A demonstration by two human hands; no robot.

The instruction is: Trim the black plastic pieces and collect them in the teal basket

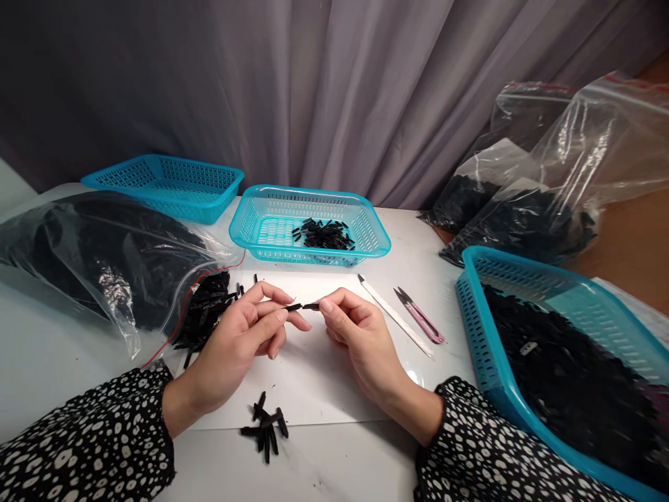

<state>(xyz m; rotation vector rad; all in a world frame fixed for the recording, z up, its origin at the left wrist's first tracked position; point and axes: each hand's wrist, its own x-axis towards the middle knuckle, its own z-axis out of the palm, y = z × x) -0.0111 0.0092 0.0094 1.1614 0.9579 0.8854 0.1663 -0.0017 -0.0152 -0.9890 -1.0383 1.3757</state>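
Observation:
Between thumb and fingers, my left hand (237, 341) pinches a small black strip-shaped piece (293, 307). A second small black piece (311, 307) sits in the pinch of my right hand (360, 341). The inner ends of the two pieces meet or nearly touch; I cannot tell which. Below the hands lies a little heap of black pieces (266, 425). To the left, more black pieces (206, 314) spill by the mouth of a clear zip bag (115, 265). Pink thread snips (419, 317) and a white pen-like tool with a dark tip (397, 317) rest right of my right hand.
A blue basket (240, 226) holding a pile of black pieces (327, 233) stands behind the hands. Another blue basket (230, 202) is at back left. At right, a larger blue basket (491, 383) is full of black pieces, with clear bags (554, 174) behind it. A grey curtain (334, 90) hangs at the back.

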